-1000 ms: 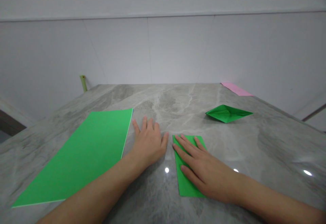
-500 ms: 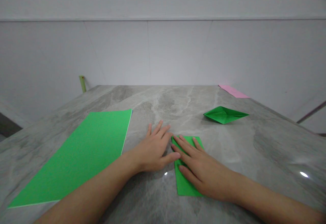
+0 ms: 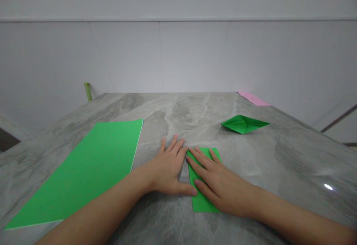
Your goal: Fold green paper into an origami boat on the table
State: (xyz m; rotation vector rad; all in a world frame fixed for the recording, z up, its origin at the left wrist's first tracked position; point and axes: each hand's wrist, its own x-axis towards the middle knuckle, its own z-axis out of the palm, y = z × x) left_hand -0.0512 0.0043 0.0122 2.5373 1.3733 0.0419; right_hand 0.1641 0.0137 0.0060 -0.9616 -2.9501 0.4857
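Note:
A small green paper rectangle (image 3: 201, 202) lies flat on the table in front of me. My right hand (image 3: 217, 180) rests on it palm down, fingers stretched out, covering much of its middle and right side. To the left, my left hand (image 3: 170, 168) is spread on the tabletop. Its thumb tip touches the paper's left edge low down, and its index fingertip is at the upper left corner. Beyond my right hand sits a folded green paper boat (image 3: 244, 124).
A large green sheet or stack of paper (image 3: 89, 167) lies on the left, partly under my left forearm. Pink paper (image 3: 254, 98) is at the far right edge of the grey marbled table (image 3: 178, 107). A white wall (image 3: 192, 55) stands behind.
My left thumb has slid down along the paper's left edge toward me, widening the spread of that hand. My right hand stays in place on the paper.

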